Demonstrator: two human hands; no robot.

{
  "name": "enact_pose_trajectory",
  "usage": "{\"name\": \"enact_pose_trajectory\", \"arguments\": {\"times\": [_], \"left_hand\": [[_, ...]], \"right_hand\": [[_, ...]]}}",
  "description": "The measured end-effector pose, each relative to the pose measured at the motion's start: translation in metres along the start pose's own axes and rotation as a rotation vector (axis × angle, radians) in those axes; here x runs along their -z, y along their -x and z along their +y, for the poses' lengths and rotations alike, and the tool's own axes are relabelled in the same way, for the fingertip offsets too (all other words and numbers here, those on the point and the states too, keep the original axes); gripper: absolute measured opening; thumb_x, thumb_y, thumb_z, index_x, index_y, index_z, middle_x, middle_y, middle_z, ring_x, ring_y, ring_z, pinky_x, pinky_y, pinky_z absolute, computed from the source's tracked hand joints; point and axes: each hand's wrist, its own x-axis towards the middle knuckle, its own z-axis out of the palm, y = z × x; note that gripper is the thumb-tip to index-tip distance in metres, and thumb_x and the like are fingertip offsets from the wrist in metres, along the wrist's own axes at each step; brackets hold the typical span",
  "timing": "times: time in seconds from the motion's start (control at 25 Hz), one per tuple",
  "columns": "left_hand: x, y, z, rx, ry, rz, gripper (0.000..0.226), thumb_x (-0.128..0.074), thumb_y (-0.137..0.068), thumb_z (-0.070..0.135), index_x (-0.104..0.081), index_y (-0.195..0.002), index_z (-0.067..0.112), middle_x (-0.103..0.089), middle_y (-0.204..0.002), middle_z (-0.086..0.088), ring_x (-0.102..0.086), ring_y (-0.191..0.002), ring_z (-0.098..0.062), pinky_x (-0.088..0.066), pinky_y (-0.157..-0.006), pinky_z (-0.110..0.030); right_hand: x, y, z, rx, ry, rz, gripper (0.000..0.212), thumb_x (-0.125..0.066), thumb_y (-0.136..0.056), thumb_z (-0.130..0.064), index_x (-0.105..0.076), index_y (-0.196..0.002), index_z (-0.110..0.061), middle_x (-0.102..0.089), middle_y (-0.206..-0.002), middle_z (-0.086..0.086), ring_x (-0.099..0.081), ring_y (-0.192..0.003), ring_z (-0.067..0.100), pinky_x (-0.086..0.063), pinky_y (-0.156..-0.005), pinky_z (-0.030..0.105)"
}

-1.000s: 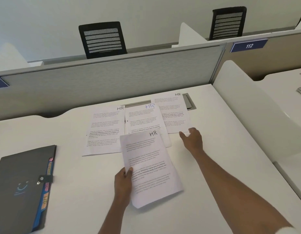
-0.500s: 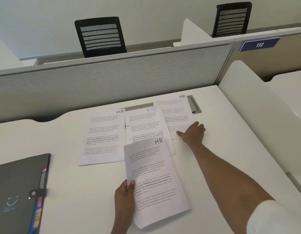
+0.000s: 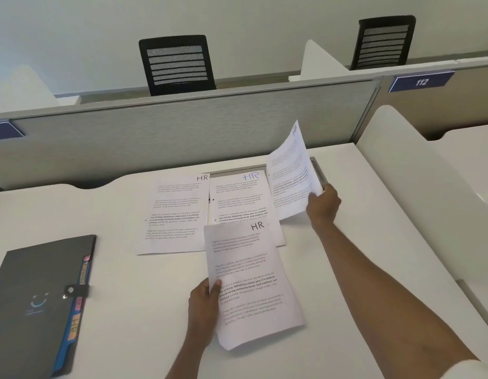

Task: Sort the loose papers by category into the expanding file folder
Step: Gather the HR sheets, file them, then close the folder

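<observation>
I see the right hand [image 3: 323, 207] gripping a white printed sheet marked HR [image 3: 290, 170], tilted up off the white desk [image 3: 122, 269]. The left hand [image 3: 204, 305] pinches a second HR sheet [image 3: 251, 283]. Two more HR sheets [image 3: 177, 214] lie flat beyond it. The dark grey expanding file folder [image 3: 32, 296] lies closed at far left.

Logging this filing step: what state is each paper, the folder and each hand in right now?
Right sheet: lifted, curling, pinched by right hand.
Near sheet: gripped at left edge by left hand.
Middle sheet: flat on desk.
Left sheet: flat on desk.
File folder: closed, lying flat.
</observation>
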Motion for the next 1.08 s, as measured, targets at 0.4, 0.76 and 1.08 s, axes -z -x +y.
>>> {"name": "enact_pose_trajectory", "arguments": {"times": [0.4, 0.76, 1.08], "left_hand": [[0.013, 0.012, 0.010, 0.058, 0.117, -0.136, 0.019, -0.058, -0.106, 0.017, -0.076, -0.113, 0.013, -0.082, -0.107, -0.004, -0.079, -0.099, -0.027, -0.060, -0.096, -0.053], [0.007, 0.019, -0.001, 0.134, 0.296, -0.071, 0.044, -0.047, -0.108, 0.036, -0.070, -0.108, -0.001, -0.079, -0.109, -0.016, -0.073, -0.107, -0.041, -0.057, -0.096, -0.053], [0.008, 0.024, -0.002, 0.061, 0.180, -0.007, 0.005, -0.066, -0.098, 0.013, -0.071, -0.099, 0.016, -0.080, -0.102, -0.001, -0.076, -0.098, -0.028, -0.061, -0.096, -0.048]], "right_hand": [[0.063, 0.076, 0.039, -0.103, -0.448, -0.038, 0.012, -0.073, -0.085, -0.010, -0.066, -0.095, -0.013, -0.072, -0.098, 0.013, -0.066, -0.078, 0.025, -0.063, -0.068, 0.044], [0.061, 0.213, 0.149, -0.478, -0.461, -0.417, 0.011, -0.073, -0.090, 0.000, -0.069, -0.099, -0.003, -0.074, -0.102, 0.021, -0.069, -0.082, 0.031, -0.058, -0.055, 0.032], [0.052, 0.245, 0.154, -0.375, -0.265, -0.451, 0.016, -0.078, -0.085, -0.008, -0.070, -0.099, -0.008, -0.077, -0.102, 0.010, -0.074, -0.091, 0.030, -0.064, -0.076, 0.045]]}}
